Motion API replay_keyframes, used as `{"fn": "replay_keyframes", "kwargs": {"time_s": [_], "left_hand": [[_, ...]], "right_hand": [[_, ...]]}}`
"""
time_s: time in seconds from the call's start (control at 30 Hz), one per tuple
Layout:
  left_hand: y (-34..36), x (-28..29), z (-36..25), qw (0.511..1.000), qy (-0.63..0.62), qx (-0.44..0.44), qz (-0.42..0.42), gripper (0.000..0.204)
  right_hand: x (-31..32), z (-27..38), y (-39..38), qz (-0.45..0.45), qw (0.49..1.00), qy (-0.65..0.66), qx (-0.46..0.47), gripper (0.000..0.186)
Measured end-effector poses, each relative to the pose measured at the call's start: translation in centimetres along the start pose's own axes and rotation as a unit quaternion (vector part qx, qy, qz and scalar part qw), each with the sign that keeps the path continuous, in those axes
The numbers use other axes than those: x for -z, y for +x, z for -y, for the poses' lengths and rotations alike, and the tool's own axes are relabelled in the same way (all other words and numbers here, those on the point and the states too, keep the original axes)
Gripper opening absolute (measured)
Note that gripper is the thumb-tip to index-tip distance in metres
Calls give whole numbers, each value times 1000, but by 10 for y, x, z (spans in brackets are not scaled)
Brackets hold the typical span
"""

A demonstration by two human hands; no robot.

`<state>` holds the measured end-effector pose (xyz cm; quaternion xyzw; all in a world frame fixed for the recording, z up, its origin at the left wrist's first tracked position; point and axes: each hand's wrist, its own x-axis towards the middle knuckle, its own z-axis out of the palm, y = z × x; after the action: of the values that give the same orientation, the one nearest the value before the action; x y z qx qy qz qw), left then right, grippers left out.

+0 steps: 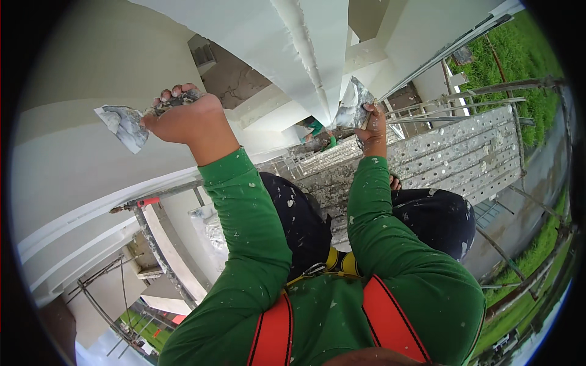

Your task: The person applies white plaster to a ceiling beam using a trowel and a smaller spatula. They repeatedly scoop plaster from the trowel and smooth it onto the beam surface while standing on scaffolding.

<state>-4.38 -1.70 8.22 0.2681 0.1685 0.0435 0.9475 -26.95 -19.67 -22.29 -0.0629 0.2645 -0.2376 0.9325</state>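
My left hand is closed around the dirty, plaster-caked handle of a putty knife. Its broad metal blade points left, smeared with grey-white filler, in front of the pale wall. Over on the right, my right hand grips a second, wide-bladed putty knife. That blade is tilted up beside the lower end of a white beam, whose edge carries a rough strip of white plaster. Whether the blade touches the beam, I cannot tell.
Beneath me lies a perforated metal scaffold plank spattered with plaster. Scaffold poles stand at left, and more rails run along the right, with grass and ground far below. Another person in green is beyond the plank's far end.
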Motion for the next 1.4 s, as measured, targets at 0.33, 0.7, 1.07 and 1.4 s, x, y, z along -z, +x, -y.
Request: {"fn": "replay_keyframes", "kwargs": {"time_s": [0.33, 0.7, 1.07, 1.4], "left_hand": [[9, 57, -57, 998, 1, -43, 35, 25], [-3, 85, -114, 972, 130, -161, 110, 40], [21, 87, -58, 965, 220, -118, 82, 38], [57, 92, -56, 970, 217, -75, 80, 37]], "right_hand": [[70, -160, 57, -139, 986, -49, -77, 34], [22, -206, 109, -248, 968, -5, -26, 37], [-20, -194, 116, -235, 970, -61, -15, 7], [-91, -157, 65, -181, 978, -92, 42, 9]]}}
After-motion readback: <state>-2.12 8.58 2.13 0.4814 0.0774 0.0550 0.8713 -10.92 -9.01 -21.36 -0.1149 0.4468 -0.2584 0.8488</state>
